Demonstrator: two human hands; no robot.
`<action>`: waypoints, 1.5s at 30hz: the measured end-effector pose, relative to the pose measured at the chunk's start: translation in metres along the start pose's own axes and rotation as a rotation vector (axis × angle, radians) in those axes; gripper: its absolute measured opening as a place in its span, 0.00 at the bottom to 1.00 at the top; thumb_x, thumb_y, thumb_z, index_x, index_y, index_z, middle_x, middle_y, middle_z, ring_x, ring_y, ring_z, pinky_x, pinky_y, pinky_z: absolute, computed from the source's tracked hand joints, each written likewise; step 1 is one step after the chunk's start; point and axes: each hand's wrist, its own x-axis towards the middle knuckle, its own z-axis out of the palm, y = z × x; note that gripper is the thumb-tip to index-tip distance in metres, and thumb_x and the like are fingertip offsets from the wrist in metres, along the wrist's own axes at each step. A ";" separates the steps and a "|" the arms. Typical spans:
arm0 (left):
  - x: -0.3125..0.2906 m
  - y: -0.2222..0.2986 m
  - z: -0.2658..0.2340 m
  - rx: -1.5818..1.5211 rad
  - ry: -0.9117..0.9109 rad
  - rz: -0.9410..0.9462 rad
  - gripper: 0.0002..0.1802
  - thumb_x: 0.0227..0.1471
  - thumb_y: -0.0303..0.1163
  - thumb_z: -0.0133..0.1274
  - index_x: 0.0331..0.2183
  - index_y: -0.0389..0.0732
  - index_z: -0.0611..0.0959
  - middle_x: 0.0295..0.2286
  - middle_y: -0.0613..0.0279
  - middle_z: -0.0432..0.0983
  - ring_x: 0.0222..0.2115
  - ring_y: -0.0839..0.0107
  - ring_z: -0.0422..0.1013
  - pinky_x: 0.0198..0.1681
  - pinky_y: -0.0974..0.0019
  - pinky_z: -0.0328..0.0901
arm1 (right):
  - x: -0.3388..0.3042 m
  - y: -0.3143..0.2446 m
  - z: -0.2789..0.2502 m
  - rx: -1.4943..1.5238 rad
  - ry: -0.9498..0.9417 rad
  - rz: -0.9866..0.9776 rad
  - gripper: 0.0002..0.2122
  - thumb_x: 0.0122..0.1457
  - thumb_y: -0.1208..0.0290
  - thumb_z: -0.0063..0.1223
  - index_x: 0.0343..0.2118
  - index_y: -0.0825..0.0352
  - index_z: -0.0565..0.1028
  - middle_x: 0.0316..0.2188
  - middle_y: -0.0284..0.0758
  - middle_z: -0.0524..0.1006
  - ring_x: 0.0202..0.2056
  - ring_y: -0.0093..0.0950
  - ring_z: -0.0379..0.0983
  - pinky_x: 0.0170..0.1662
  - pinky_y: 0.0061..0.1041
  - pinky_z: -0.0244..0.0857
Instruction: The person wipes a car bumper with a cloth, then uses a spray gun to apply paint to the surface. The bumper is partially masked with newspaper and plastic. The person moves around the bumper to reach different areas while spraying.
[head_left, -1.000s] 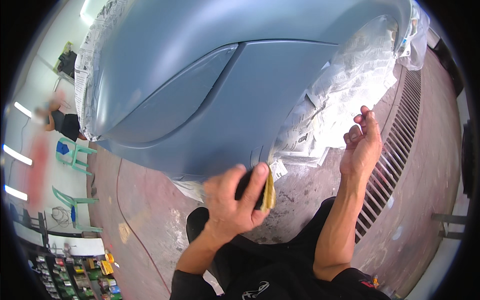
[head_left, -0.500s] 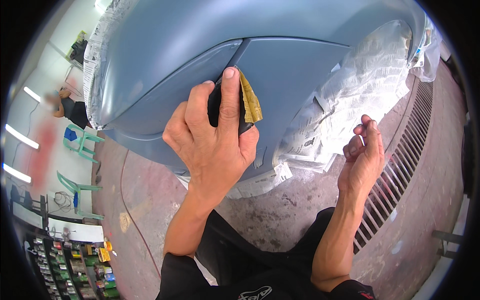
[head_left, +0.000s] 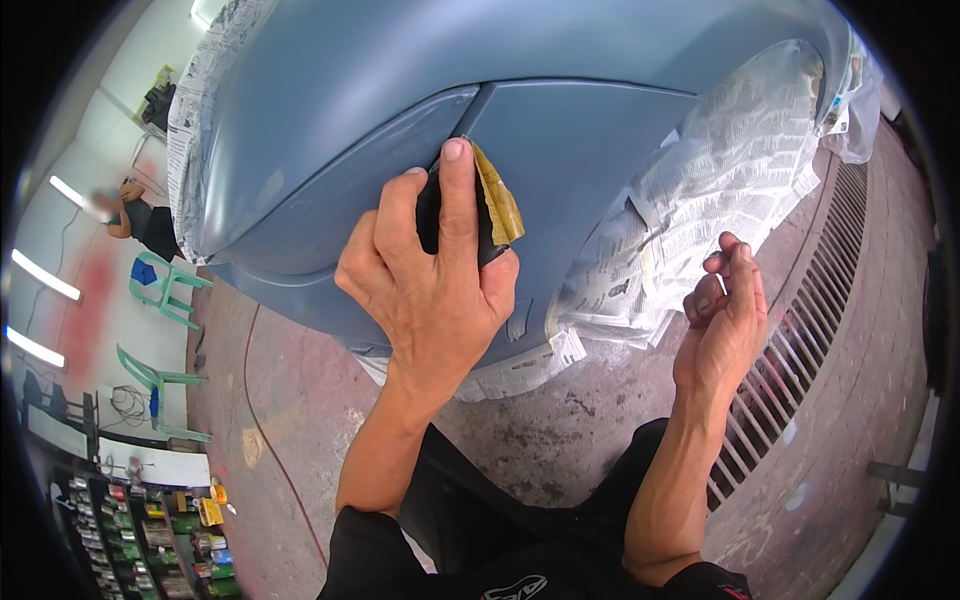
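My left hand [head_left: 425, 270] is closed around a black sanding block [head_left: 430, 215] and presses it to a matt blue-grey car bumper [head_left: 570, 140]. A folded flap of yellow sandpaper [head_left: 499, 200] sticks out along the block's right side. The forefinger lies stretched along the top, its tip near the dark groove [head_left: 474, 112] between two panel sections. The face of the block against the paint is hidden. Off to the right, my right hand [head_left: 722, 320] is held up before the newspaper masking [head_left: 700, 190], touching nothing around it. Its fingers are curled together, with a small dark spot at the fingertips.
A floor grating [head_left: 790, 370] runs along the right over stained concrete [head_left: 560, 440]. Green plastic chairs [head_left: 160, 380] stand at the left, near another person [head_left: 145, 218]. Shelves of cans [head_left: 140, 540] fill the lower left. Clear plastic sheeting [head_left: 858, 130] hangs at the bumper's right end.
The left hand and sanding block have shifted very slightly on the bumper, still in the same grip. The view has tilted a little. My right hand stays almost where it was.
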 end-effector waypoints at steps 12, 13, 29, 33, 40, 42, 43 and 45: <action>0.003 0.003 0.000 0.000 -0.023 -0.008 0.40 0.54 0.46 0.59 0.68 0.51 0.80 0.56 0.60 0.70 0.50 0.57 0.60 0.55 0.54 0.55 | 0.002 0.001 0.001 0.000 0.012 0.014 0.15 0.74 0.57 0.60 0.49 0.66 0.83 0.29 0.23 0.77 0.20 0.06 0.57 0.23 0.12 0.47; 0.002 0.003 0.000 0.003 -0.031 -0.015 0.40 0.54 0.46 0.59 0.68 0.51 0.80 0.56 0.60 0.70 0.50 0.57 0.60 0.55 0.54 0.55 | 0.002 0.001 0.000 0.002 0.012 0.015 0.15 0.74 0.57 0.60 0.49 0.66 0.83 0.29 0.23 0.77 0.20 0.06 0.57 0.23 0.12 0.46; 0.026 0.011 0.008 -0.036 0.039 0.018 0.38 0.53 0.43 0.58 0.66 0.50 0.82 0.56 0.59 0.70 0.49 0.56 0.61 0.55 0.54 0.56 | 0.000 0.002 0.002 0.015 0.004 0.038 0.14 0.76 0.59 0.58 0.50 0.67 0.82 0.31 0.24 0.77 0.21 0.08 0.58 0.24 0.13 0.48; 0.016 0.008 0.003 -0.031 -0.012 -0.002 0.38 0.54 0.43 0.58 0.66 0.49 0.82 0.55 0.59 0.70 0.50 0.57 0.61 0.54 0.55 0.56 | 0.002 0.001 0.001 0.031 0.028 0.016 0.14 0.75 0.59 0.59 0.48 0.67 0.83 0.29 0.24 0.78 0.20 0.06 0.58 0.23 0.11 0.47; 0.032 0.010 0.007 -0.070 0.035 0.041 0.37 0.53 0.42 0.59 0.66 0.48 0.82 0.55 0.58 0.69 0.51 0.56 0.60 0.55 0.53 0.56 | -0.002 0.000 0.006 0.023 0.043 0.041 0.14 0.75 0.59 0.59 0.49 0.67 0.83 0.29 0.25 0.78 0.20 0.06 0.57 0.23 0.12 0.46; 0.028 0.010 0.006 -0.095 0.008 0.013 0.38 0.53 0.41 0.59 0.66 0.47 0.82 0.54 0.58 0.69 0.50 0.56 0.60 0.55 0.53 0.56 | 0.000 -0.001 0.002 0.030 0.031 0.023 0.14 0.75 0.59 0.59 0.48 0.67 0.83 0.29 0.25 0.78 0.20 0.07 0.57 0.23 0.12 0.46; 0.027 0.011 0.006 -0.107 -0.005 -0.001 0.38 0.53 0.41 0.59 0.66 0.47 0.82 0.54 0.58 0.69 0.50 0.56 0.60 0.55 0.53 0.56 | 0.001 -0.002 0.000 0.033 0.024 0.014 0.14 0.75 0.59 0.59 0.48 0.67 0.83 0.29 0.25 0.78 0.20 0.07 0.57 0.23 0.13 0.46; 0.034 0.013 0.009 -0.104 0.025 0.016 0.39 0.52 0.41 0.59 0.66 0.47 0.82 0.54 0.58 0.69 0.50 0.55 0.60 0.55 0.53 0.56 | 0.000 -0.003 0.003 0.032 0.045 0.010 0.14 0.75 0.60 0.58 0.48 0.67 0.83 0.29 0.25 0.77 0.20 0.07 0.56 0.23 0.13 0.46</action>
